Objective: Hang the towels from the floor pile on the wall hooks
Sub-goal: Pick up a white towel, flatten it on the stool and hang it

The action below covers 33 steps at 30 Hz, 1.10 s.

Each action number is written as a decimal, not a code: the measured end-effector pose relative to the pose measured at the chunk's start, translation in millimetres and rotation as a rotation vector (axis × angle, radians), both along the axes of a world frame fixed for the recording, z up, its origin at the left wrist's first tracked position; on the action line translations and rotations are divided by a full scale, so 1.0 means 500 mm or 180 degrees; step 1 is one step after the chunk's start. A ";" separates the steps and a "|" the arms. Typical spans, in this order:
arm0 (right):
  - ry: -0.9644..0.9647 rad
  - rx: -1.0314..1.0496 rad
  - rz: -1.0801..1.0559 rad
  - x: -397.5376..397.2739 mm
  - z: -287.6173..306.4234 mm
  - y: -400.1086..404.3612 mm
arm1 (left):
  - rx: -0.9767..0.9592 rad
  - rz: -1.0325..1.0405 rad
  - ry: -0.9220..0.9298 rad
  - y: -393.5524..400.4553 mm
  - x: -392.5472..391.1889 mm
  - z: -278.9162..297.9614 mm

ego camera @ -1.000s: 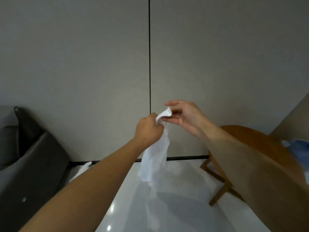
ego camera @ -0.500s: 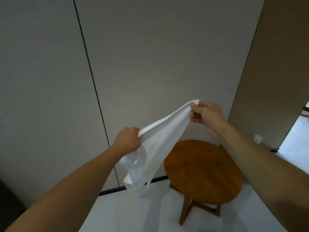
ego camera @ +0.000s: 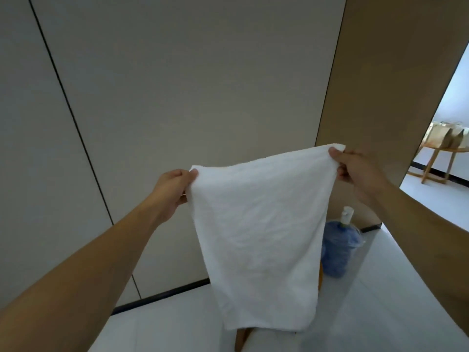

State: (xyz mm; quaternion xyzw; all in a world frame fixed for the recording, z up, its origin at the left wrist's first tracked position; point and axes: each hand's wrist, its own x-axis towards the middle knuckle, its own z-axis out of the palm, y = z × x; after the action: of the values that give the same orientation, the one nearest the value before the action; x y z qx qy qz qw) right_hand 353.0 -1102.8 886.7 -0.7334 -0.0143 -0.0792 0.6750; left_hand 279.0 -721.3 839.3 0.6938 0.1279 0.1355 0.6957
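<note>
A white towel [ego camera: 258,232] hangs spread flat in front of me, held up by its two top corners. My left hand [ego camera: 172,189] pinches the top left corner. My right hand [ego camera: 355,168] grips the top right corner, a little higher. The towel's lower edge hangs free above the floor and hides most of a wooden stool behind it. No wall hooks and no floor pile are in view.
A grey panelled wall [ego camera: 177,85] stands straight ahead, with a brown panel [ego camera: 380,85] to its right. A blue water jug [ego camera: 337,247] sits on the pale floor by the wall. Through an opening at the right, a wooden table [ego camera: 436,158] carries bags.
My hands have moved apart and stretched the bunched towel out flat. The view has swung right, so the stool is now behind the towel and the jug and doorway have appeared.
</note>
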 end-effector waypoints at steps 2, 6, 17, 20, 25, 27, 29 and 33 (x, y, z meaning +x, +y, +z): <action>-0.0082 -0.0039 -0.0032 0.045 0.018 -0.009 | 0.0072 -0.0133 -0.0018 -0.016 0.043 0.010; -0.0274 0.0051 -0.0128 0.155 0.035 -0.009 | 0.0142 -0.0256 -0.0007 -0.014 0.141 0.032; -0.0267 0.0147 0.0026 0.527 0.063 0.085 | -0.0154 0.0244 -0.0313 0.074 0.504 0.095; -0.0364 0.0284 0.0082 0.606 0.092 0.115 | -0.0179 0.0345 -0.0468 0.097 0.562 0.133; -0.0538 0.0422 0.0151 0.688 0.133 0.140 | -0.0137 0.0427 -0.0699 0.109 0.602 0.194; -0.0548 0.0557 0.0252 0.701 0.140 0.130 | -0.0140 0.0444 -0.0769 0.096 0.598 0.208; -0.0440 0.0724 0.0404 0.703 0.132 0.111 | -0.0192 0.0527 -0.0784 0.070 0.584 0.204; -0.0142 0.0830 0.0589 0.670 0.066 0.049 | -0.0324 0.0852 -0.0627 -0.011 0.525 0.143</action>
State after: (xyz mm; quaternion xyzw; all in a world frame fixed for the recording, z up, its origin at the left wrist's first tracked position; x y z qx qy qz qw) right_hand 687.9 -1078.4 919.8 -0.6332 -0.0863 -0.0341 0.7684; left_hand 541.3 -727.0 911.0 0.6178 0.1571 0.2877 0.7148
